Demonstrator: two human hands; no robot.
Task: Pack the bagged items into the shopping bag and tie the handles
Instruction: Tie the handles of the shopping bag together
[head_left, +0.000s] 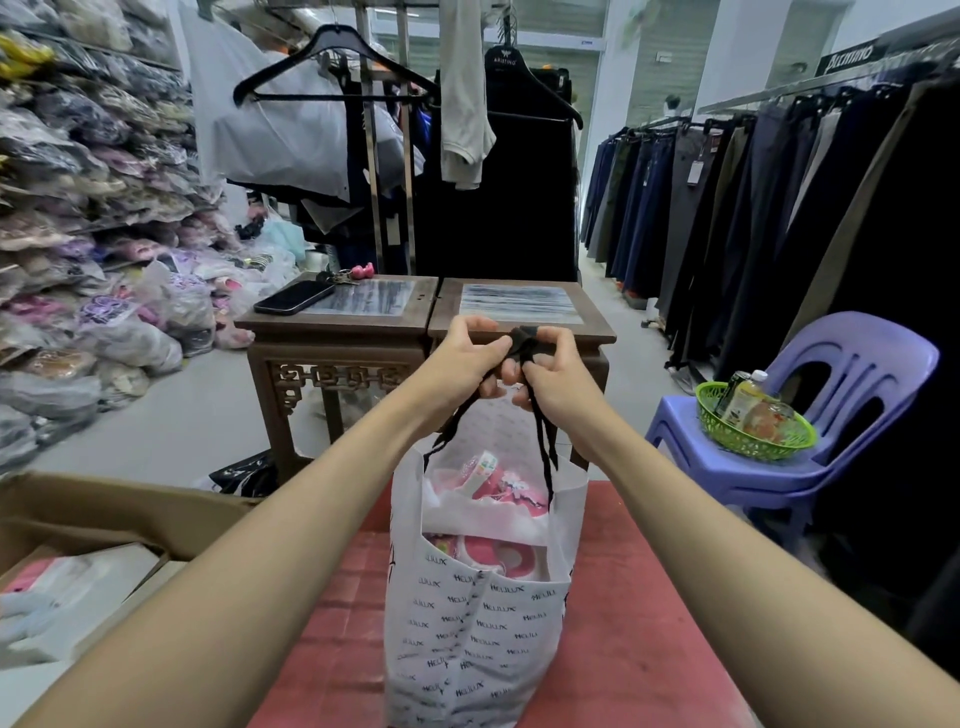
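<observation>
Both hands meet above a white shopping bag (478, 623) that stands upright on a red table (623, 623) directly below them. The left hand (465, 358) and the right hand (553, 376) each curl their fingers round the black handles (524, 340), pinching them together into a bunched knot between the thumbs. The handle cords run down from the hands to the bag's open mouth. Inside the bag, under the hands, lie pink bagged items (498, 488). Beyond the hands stand two dark wooden side tables (343, 332); a phone (293, 297) lies on the one past the left hand. To the right of the right hand, a purple chair (841, 415) holds a green basket (753, 431).
</observation>
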